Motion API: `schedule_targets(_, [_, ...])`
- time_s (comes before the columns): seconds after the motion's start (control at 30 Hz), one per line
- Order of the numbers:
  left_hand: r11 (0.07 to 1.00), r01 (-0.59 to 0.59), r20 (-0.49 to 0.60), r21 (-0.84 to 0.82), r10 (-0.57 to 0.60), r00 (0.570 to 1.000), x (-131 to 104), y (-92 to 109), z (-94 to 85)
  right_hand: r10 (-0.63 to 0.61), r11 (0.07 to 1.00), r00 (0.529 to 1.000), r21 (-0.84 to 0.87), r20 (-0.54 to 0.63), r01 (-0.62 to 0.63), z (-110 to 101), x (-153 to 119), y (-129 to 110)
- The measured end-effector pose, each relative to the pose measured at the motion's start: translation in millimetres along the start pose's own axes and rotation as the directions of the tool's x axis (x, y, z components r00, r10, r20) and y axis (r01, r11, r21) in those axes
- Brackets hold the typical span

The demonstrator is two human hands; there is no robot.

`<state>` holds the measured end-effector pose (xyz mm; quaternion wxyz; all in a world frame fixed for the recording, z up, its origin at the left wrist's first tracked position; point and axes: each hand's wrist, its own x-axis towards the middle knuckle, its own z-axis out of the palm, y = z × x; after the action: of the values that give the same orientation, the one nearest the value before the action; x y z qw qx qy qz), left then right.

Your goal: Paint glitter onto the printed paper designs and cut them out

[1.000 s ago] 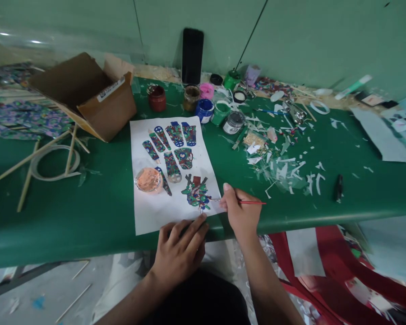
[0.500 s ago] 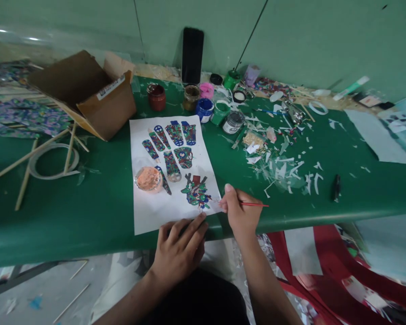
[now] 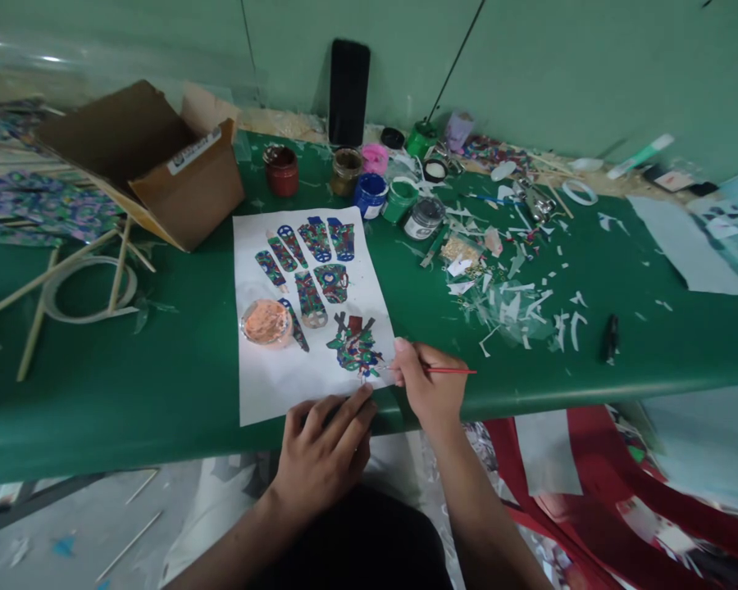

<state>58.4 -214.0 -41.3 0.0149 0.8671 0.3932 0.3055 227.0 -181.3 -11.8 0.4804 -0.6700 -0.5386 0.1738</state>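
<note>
the person's right hand pinches a red brush by the patterned figure low on the white paper; the left hand lies loosely spread at its near edge. the separate pieces look largely coloured; what the figure lacks is unclear.

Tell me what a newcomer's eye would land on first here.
Probably the white sheet in front of the person, with its patterned cut-outs in green, blue and red and the open jar of peach paint on its left side. Next, perhaps, the right hand holding a thin red brush at the sheet's lower right. Behind them, a black phone stands against the green wall.
</note>
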Motion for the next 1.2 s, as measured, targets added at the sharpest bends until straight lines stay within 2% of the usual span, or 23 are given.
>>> schedule_targets(0.13, [1.0,0.027,0.038,0.012,-0.028,0.999,2.2,2.1,-1.7,0.028,0.999,0.999,0.018,-0.021,-0.027,-1.0,-0.5,-2.0])
schedule_targets(0.3, [0.999,0.018,0.072,0.031,-0.02,0.997,1.6,2.1,-2.6,0.053,0.997,0.999,-0.052,0.001,-0.053,1.7,-0.9,3.8])
schedule_targets(0.67, [1.0,0.019,0.033,0.013,-0.02,0.999,2.6,1.9,-1.9,-0.127,0.976,0.992,-0.178,-0.005,0.124,3.7,-0.2,2.8])
schedule_targets(1.2, [1.0,0.018,0.035,0.025,-0.019,0.999,1.5,1.4,-0.6,-0.094,0.979,0.995,-0.188,-0.038,0.085,4.1,1.0,2.0])
